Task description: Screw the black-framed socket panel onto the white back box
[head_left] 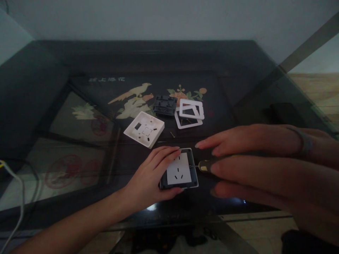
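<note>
Near the front edge of the glass-topped table (225, 116), in the head view, the left arm is reaching in from the front left corner, its wrist bending slightly so that the left hand (153, 174) is lying over a white-faced socket (178, 171). That hand is curving half closed, clasping the socket between its fingers along the far side and its thumb along the near side. The socket is resting right of the middle of the front edge.

From the table's right edge, the right forearm is coming in, a dark band (305, 141) circling it. The right hand (233, 165) is pinching the handle of a screwdriver (204, 165), the topmost fingers stretching forward clear of it; the rest of the grip is hiding behind the hand. The shaft is pointing left, its tip meeting the socket's dark right border.

Farther toward the back edge, a white box (144, 128), a dark module (165, 105) and two overlapping white frames (191, 117) are lying, with a loose screw (172, 134) between the box and the frames.
</note>
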Motion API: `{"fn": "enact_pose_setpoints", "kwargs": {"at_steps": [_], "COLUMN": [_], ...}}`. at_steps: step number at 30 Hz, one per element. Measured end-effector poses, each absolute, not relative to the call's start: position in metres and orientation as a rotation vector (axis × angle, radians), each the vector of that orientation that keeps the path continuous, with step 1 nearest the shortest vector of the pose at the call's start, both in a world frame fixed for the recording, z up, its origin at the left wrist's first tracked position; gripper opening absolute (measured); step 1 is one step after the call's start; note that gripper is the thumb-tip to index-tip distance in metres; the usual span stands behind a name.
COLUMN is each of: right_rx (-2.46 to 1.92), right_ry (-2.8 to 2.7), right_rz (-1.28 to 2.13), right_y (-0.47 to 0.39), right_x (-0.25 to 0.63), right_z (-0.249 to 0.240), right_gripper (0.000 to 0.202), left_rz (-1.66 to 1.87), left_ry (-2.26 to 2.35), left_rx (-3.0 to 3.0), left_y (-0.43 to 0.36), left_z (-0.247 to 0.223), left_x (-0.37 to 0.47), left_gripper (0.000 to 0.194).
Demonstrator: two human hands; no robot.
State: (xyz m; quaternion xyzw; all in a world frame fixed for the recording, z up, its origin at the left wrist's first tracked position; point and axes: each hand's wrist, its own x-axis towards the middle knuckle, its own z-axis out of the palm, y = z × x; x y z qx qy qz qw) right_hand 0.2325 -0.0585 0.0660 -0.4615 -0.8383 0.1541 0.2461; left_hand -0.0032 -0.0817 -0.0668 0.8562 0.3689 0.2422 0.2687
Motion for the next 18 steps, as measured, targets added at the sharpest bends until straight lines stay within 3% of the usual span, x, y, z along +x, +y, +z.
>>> {"fn": "enact_pose_setpoints", "kwargs": {"at_steps": [3, 6, 8, 11, 14, 18], "right_rx": [-1.198, -0.864, -0.799, -1.069, -1.203, -0.919], "right_ry": [-2.319, -2.407, -2.43, -2.401, -2.359, -2.391], "right_rz": [0.472, 0.501, 0.493, 0.536, 0.573, 0.681], "right_y": [-0.056, -0.053, -0.053, -0.056, -0.058, -0.055], "right_x": [0.235, 0.242, 0.243, 0.239, 0.233, 0.234], "right_z": [0.063, 0.063, 0.066, 0.07, 0.07, 0.065], "right_gripper": [0.044, 0.019, 0.033, 0.023, 0.033, 0.036], "left_rz": [0.649, 0.67, 0.678, 0.684, 0.663, 0.654], "left_ry": [0.986, 0.983, 0.983, 0.977, 0.973, 0.972], "left_rx": [2.34, 2.375, 2.381, 2.362, 2.35, 2.353], "left_y": [-0.081, -0.082, -0.082, -0.082, -0.081, -0.082], "left_z": [-0.067, -0.067, -0.068, -0.069, -0.07, -0.069], "left_x": [-0.004, -0.004, -0.004, -0.004, -0.005, -0.005], "left_gripper": [0.08, 0.078, 0.078, 0.08, 0.08, 0.079]}}
